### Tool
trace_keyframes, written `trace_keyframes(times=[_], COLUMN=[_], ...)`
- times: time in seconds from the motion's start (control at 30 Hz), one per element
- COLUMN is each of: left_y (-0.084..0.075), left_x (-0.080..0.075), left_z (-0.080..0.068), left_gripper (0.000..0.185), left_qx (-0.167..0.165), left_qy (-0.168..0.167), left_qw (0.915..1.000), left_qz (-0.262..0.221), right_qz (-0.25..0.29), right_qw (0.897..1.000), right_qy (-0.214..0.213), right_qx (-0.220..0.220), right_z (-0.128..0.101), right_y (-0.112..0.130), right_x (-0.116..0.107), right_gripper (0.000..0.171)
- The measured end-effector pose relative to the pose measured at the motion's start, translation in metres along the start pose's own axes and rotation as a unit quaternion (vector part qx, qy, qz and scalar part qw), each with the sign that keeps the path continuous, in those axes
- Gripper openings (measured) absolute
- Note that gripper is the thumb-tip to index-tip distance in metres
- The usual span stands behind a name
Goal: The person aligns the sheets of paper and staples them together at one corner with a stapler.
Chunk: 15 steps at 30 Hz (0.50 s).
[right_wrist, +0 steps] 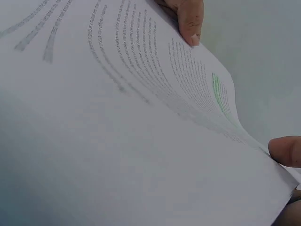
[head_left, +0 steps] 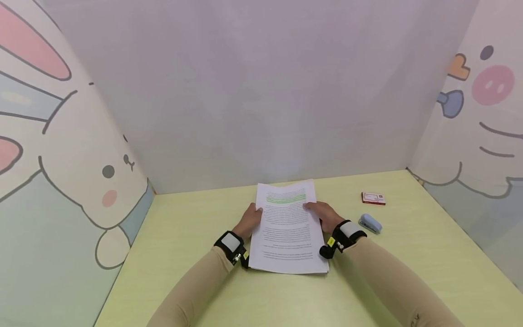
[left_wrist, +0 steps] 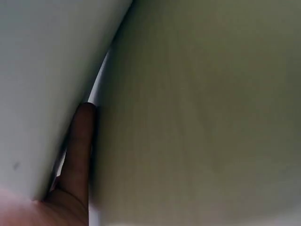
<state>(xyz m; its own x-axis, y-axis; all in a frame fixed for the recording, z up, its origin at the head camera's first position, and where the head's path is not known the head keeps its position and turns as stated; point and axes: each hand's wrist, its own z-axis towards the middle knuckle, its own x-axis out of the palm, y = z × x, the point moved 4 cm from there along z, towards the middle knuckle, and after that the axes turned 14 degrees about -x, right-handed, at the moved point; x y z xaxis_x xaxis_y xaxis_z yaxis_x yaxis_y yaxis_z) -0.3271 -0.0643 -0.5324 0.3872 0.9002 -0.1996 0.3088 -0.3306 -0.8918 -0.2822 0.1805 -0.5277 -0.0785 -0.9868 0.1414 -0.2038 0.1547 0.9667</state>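
Note:
A stack of printed paper sheets point(head_left: 286, 236), its top page marked with green highlighter lines, is held between both hands over the table. My left hand point(head_left: 249, 221) grips its left edge, thumb on top. On the opposite edge my right hand point(head_left: 325, 216) pinches the sheets, its thumb lying on the printed side and the other fingers mostly hidden underneath. In the right wrist view the paper point(right_wrist: 141, 155) bows in a curve between the two thumbs. A finger of the left hand point(left_wrist: 77, 160) runs along the paper's edge in the left wrist view.
Right of the sheets lies a light blue stapler point(head_left: 370, 223) on the pale yellow-green table point(head_left: 184, 218). Behind it is a small red and white box point(head_left: 373, 198). A plain pale wall point(head_left: 265, 100) rises at the back, with cartoon-printed panels on both sides.

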Motion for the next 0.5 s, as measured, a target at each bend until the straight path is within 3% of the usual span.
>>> trace_keyframes(times=[0.23, 0.5], left_y=[0.0, -0.002], left_x=[0.003, -0.008], left_z=[-0.001, 0.0], left_gripper=[0.029, 0.032], left_qx=[0.008, -0.038], left_qy=[0.002, 0.012], left_qw=[0.9997, 0.9991], left_qz=[-0.021, 0.017], right_qz=[-0.024, -0.06], right_qw=[1.0, 0.996], right_qy=[0.012, 0.038], right_qx=[-0.016, -0.049], right_z=[-0.002, -0.005], right_y=[0.0, 0.006], right_x=[0.0, -0.002], right_gripper=[0.043, 0.041])
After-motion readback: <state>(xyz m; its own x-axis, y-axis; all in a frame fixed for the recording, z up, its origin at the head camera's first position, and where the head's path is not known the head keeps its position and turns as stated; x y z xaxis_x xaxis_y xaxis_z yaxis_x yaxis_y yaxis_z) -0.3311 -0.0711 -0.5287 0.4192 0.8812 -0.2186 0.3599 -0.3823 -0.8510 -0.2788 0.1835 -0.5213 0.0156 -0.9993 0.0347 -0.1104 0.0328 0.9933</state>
